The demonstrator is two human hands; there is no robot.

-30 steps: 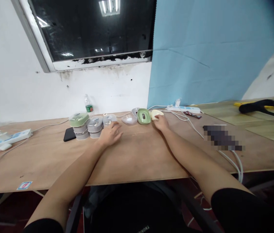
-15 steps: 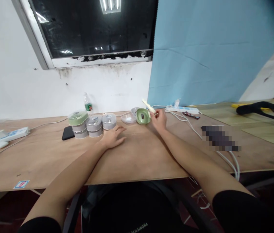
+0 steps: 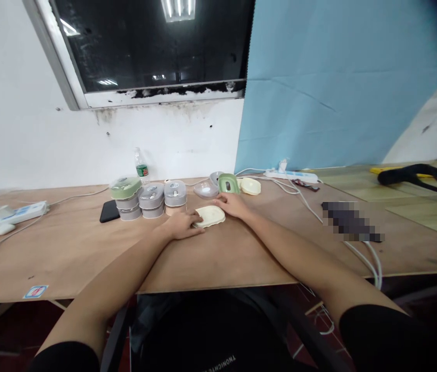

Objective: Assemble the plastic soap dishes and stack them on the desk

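Observation:
A flat cream-coloured plastic lid (image 3: 211, 215) lies low over the table between my hands. My left hand (image 3: 183, 225) has its left edge between fingers and thumb. My right hand (image 3: 234, 205) closes on the far right edge of the same lid; part of that grip is hidden. Just beyond my right hand, a green lid or frame with an opening (image 3: 229, 183) is propped upright. Beside it sits a cream container (image 3: 251, 186). To the left of the green piece lies a clear cover (image 3: 205, 190), with another clear piece (image 3: 215, 177) behind it.
Stacked grey round-cornered boxes (image 3: 152, 200), one stack topped by a green-lidded box (image 3: 125, 187), stand left of my hands. A black phone (image 3: 109, 212), a bottle (image 3: 140, 164), power strips (image 3: 292, 176) and white cables surround the work area. A pixelated dark object (image 3: 352, 221) lies right.
My right hand has come left and nearer with the cream piece, which was raised edge-on and now lies flat. My left hand now touches it. A cream container is now visible beside the green piece.

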